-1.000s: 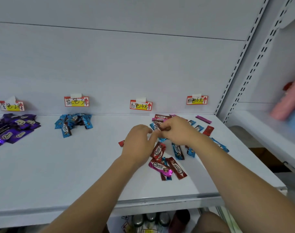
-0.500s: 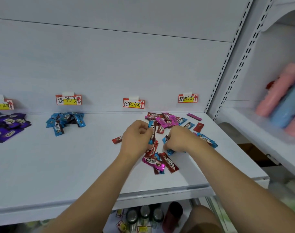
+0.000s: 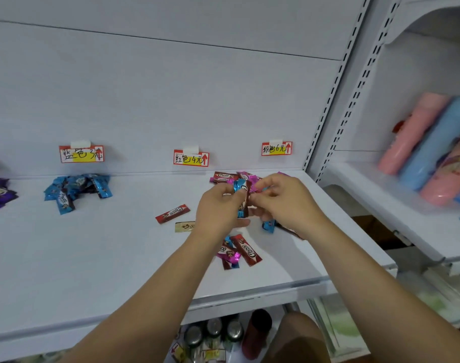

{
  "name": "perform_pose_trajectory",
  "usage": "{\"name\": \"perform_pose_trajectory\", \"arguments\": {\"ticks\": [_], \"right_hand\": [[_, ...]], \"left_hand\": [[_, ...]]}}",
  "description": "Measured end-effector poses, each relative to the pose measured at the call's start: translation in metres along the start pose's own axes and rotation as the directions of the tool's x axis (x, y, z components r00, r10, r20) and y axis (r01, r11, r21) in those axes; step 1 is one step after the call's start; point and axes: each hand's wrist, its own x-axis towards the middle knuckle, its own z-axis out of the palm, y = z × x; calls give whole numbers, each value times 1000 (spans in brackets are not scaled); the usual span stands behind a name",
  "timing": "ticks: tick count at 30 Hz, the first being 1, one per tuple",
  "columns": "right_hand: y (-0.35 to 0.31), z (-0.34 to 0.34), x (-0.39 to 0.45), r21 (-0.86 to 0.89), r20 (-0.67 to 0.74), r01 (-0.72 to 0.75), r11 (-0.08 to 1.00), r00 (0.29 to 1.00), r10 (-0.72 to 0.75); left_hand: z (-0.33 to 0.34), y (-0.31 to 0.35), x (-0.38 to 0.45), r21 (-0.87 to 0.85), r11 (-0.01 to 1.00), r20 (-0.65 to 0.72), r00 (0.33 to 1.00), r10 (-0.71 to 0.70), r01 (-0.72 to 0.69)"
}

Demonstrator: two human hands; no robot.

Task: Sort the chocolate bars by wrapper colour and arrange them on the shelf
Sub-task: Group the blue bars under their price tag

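We are now holding both hands raised above the white shelf (image 3: 66, 258), where half a second ago they were pressing into the mixed pile. Our left hand (image 3: 218, 208) is gripping a small bunch of blue chocolate bars (image 3: 240, 188) in curled fingers. Our right hand (image 3: 284, 197) is pinching something at that bunch; a gold bar (image 3: 184, 227) is newly lying uncovered beside a red bar (image 3: 172, 213).

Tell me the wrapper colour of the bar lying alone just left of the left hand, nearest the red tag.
Red wrapper with white lettering, clearest in the head view.
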Motion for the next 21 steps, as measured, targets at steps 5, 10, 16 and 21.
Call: {"name": "perform_pose_trajectory", "arguments": {"ticks": [5, 10, 16, 21], "right_hand": [[37, -7, 6, -577, -94, -130, 806, 991, 93], [45, 15, 2, -656, -61, -150, 740, 987, 146], [39, 14, -2, -629, -22, -135, 766, 987, 156], [40, 3, -25, -347, -222, -39, 937, 974, -41]], "left_hand": [[6, -1, 4, -28, 998, -19, 998, -59, 58], [9, -6, 3, 22, 996, 14, 997, -81, 81], [12, -8, 2, 74, 993, 33, 995, -94, 92], [18, -11, 0, 76, 992, 28, 994, -102, 100]]}}
